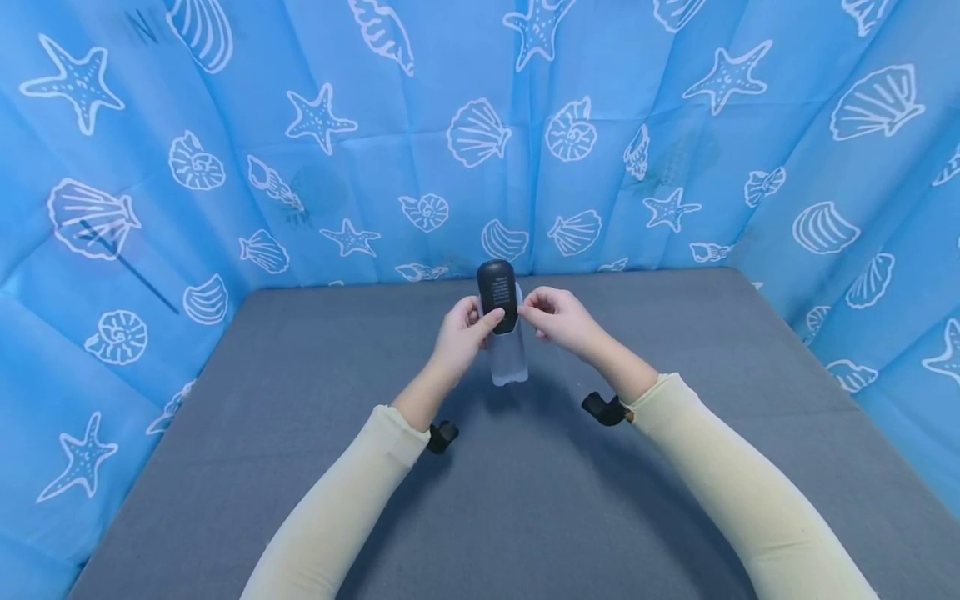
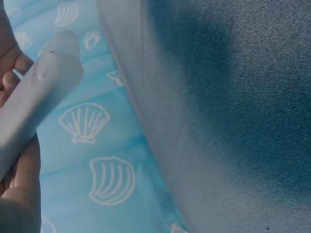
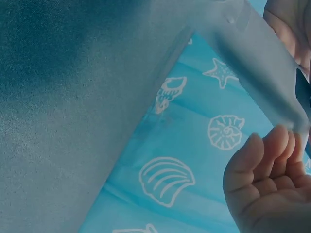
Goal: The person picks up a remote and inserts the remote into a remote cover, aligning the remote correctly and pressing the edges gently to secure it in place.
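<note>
A black, round-ended object with small pale print stands upright above the table, its lower part inside a pale translucent sleeve. My left hand grips both from the left, thumb across the black front and fingers behind. From the right, my right hand pinches the sleeve's upper edge between thumb and forefinger. In the left wrist view the sleeve shows a smooth side and a rounded end with a small raised spot. The right wrist view has curled fingertips of the right hand at the sleeve's rim.
A grey cloth-covered table lies under both arms. Behind it and along the sides hangs a blue curtain with white shells and starfish. Black wrist mounts stick out from under both forearms.
</note>
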Action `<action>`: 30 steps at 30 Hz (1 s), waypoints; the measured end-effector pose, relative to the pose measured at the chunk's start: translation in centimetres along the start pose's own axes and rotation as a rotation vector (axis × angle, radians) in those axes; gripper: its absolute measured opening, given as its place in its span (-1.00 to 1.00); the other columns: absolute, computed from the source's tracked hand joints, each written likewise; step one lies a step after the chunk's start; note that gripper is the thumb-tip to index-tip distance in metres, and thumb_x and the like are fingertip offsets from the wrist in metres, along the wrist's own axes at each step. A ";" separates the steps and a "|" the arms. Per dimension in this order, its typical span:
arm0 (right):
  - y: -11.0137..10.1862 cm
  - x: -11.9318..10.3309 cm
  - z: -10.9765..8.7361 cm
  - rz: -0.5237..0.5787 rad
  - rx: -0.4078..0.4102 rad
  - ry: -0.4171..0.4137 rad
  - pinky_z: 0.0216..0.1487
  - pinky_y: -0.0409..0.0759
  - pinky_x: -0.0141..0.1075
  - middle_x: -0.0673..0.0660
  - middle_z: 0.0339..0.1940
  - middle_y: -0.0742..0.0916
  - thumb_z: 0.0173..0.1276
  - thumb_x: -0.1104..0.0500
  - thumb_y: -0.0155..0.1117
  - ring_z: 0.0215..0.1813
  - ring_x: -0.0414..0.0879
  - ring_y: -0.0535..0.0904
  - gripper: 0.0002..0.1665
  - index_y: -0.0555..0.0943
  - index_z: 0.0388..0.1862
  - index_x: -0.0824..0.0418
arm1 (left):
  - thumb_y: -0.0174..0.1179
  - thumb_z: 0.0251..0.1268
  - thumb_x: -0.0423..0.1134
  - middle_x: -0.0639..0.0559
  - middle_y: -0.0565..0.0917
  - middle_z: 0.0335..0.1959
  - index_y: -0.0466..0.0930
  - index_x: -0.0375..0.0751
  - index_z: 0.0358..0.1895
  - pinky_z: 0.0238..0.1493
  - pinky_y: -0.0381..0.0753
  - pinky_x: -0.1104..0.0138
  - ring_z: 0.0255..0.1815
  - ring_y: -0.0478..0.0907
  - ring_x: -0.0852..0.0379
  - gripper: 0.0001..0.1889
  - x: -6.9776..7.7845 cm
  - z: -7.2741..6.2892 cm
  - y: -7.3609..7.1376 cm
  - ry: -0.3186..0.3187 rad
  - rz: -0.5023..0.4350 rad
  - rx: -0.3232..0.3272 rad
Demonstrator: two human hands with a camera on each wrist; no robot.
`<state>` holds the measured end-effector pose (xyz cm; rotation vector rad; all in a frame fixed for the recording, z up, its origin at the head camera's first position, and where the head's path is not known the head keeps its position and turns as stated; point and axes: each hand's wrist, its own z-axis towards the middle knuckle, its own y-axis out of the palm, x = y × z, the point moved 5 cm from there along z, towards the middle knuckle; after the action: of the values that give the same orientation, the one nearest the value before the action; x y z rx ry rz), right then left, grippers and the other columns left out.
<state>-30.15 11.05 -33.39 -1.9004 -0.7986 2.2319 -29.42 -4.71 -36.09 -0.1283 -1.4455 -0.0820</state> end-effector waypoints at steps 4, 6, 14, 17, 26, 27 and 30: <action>0.2 -0.1 0.1 -0.018 -0.032 0.003 -0.42 0.46 -0.23 0.12 -0.54 0.49 0.48 0.29 -0.02 -0.51 -0.06 0.42 -0.82 0.47 -0.25 0.40 | 0.14 0.44 -0.26 -0.23 0.64 -0.12 0.42 -0.41 0.10 -0.41 0.43 0.38 -0.37 0.47 0.21 -0.68 0.1 0.0 0.1 -0.023 0.008 -0.034; 0.4 -0.1 0.1 -0.019 -0.042 0.004 -0.43 0.45 -0.26 0.13 -0.56 0.50 0.47 0.29 -0.04 -0.51 -0.06 0.42 -0.82 0.46 -0.29 0.39 | 0.13 0.44 -0.27 -0.26 0.61 0.02 0.31 -0.35 0.29 -0.43 0.43 0.38 -0.35 0.49 0.22 -0.55 0.2 0.0 0.1 -0.028 0.007 -0.058; 0.7 0.0 0.0 0.059 -0.056 0.013 -0.47 0.42 -0.29 0.09 -0.59 0.51 0.43 0.32 -0.06 -0.57 -0.12 0.40 -0.83 0.45 -0.35 0.36 | 0.04 0.51 -0.24 -0.19 0.28 0.43 -0.13 0.13 0.58 -0.54 0.38 0.31 -0.19 0.56 0.02 -0.28 1.0 0.4 -0.3 0.045 0.038 -0.158; 0.8 0.0 -0.1 0.084 -0.062 0.023 -0.49 0.43 -0.29 0.10 -0.58 0.52 0.42 0.32 -0.07 -0.58 -0.11 0.40 -0.82 0.45 -0.36 0.35 | -0.07 0.57 -0.17 -0.22 0.36 0.37 -0.10 0.15 0.57 -0.52 0.41 0.28 -0.12 0.53 -0.05 -0.37 1.2 0.5 -0.5 0.060 0.090 -0.157; 1.3 0.3 -0.4 0.121 -0.112 0.058 -0.53 0.46 -0.31 0.11 -0.56 0.53 0.39 0.33 -0.07 -0.57 -0.10 0.42 -0.83 0.45 -0.39 0.34 | -0.15 0.59 -0.07 -0.21 0.48 0.24 0.11 0.11 0.53 -0.56 0.44 0.20 -0.34 0.44 0.01 -0.48 1.6 1.0 -0.6 0.106 0.206 -0.145; 1.4 0.3 -0.5 0.127 -0.116 0.067 -0.53 0.47 -0.30 0.11 -0.55 0.53 0.39 0.33 -0.07 -0.56 -0.10 0.42 -0.83 0.45 -0.39 0.34 | -0.15 0.59 -0.07 -0.21 0.47 0.24 0.15 0.08 0.52 -0.58 0.44 0.22 -0.36 0.43 0.00 -0.50 1.7 1.0 -0.6 0.118 0.229 -0.144; 1.7 0.5 -0.7 0.164 -0.118 0.102 -0.55 0.51 -0.29 0.12 -0.53 0.54 0.39 0.33 -0.07 -0.55 -0.10 0.44 -0.83 0.45 -0.39 0.34 | -0.17 0.60 -0.09 -0.20 0.45 0.25 0.30 -0.02 0.44 -0.63 0.44 0.27 -0.36 0.45 -0.02 -0.56 1.7 1.3 -0.6 0.139 0.274 -0.133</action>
<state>-29.19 10.03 -34.63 -2.1899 -0.8019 2.1997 -30.52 -5.14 -34.19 -0.4202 -1.2714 0.0370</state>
